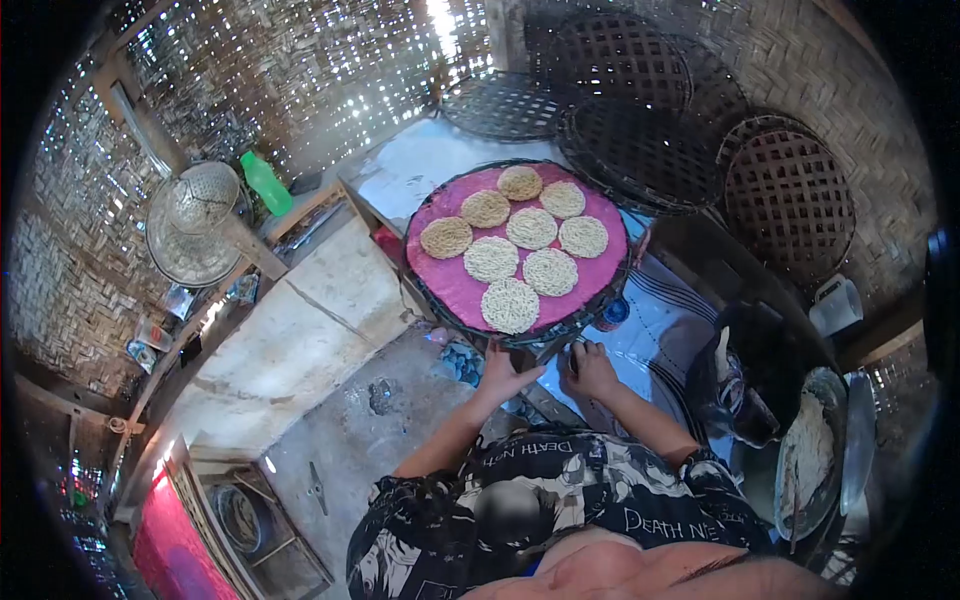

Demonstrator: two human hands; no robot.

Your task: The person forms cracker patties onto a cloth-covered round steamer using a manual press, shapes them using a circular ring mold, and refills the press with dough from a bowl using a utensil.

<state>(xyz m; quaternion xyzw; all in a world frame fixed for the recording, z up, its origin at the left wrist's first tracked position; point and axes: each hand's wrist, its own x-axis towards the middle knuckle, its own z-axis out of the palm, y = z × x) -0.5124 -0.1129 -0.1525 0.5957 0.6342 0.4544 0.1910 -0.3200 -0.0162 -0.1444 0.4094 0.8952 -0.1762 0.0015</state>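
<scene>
Altogether, six pale, round, coarse-textured discs (531, 228) and three browner round discs (446, 238) lie on one round, dark woven tray (445, 318) lined with pink. My left hand (505, 377) touches its near rim, thumb spread; whether it grips, I cannot tell. Right of it, my right hand (593, 371) curls, its contents unclear.

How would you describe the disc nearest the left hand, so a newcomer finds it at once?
Find the round tray with pink lining. Just beyond the left hand sits a pale disc; of all nine, it lies lowest in the view.
</scene>
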